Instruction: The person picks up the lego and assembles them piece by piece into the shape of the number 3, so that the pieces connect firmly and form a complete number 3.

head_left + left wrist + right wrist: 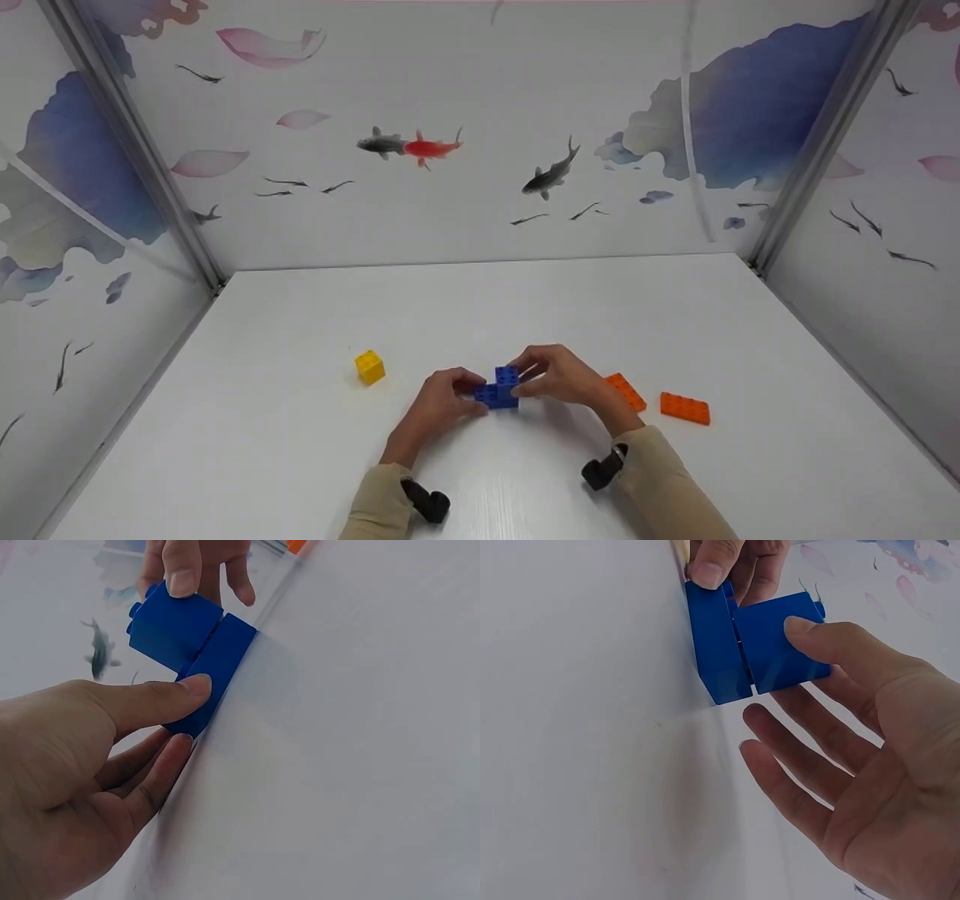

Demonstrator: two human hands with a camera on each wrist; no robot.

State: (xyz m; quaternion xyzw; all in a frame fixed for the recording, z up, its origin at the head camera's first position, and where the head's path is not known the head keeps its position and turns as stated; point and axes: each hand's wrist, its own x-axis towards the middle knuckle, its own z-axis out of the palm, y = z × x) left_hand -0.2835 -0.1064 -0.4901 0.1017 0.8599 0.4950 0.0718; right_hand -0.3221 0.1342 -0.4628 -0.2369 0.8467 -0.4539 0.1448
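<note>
Pinching the left end of a long, blue, studded plastic brick between thumb and fingers, the left hand holds it on or just above a smooth white table, near the middle of the front part. A shorter, block-shaped blue plastic brick sits atop the right end of the long brick, its studs facing up. Gripping this upper brick, the right hand sets its thumb on the near face and its index finger behind, while two lower fingers reach out loosely, clear of the plastic. In the right wrist view, a narrow gap runs between the two blue bricks, so they meet without lying fully flush; their right ends are roughly in line.

Away to the left and farther back lies a small yellow studded plastic cube. On the right, a flat orange studded rectangular plate is partly hidden behind the right forearm, and a second flat orange plate lies just beside it. Beige sleeves cover both forearms, each with a black device at the wrist. White panels printed with fish, petals and blue washes surround the table.
</note>
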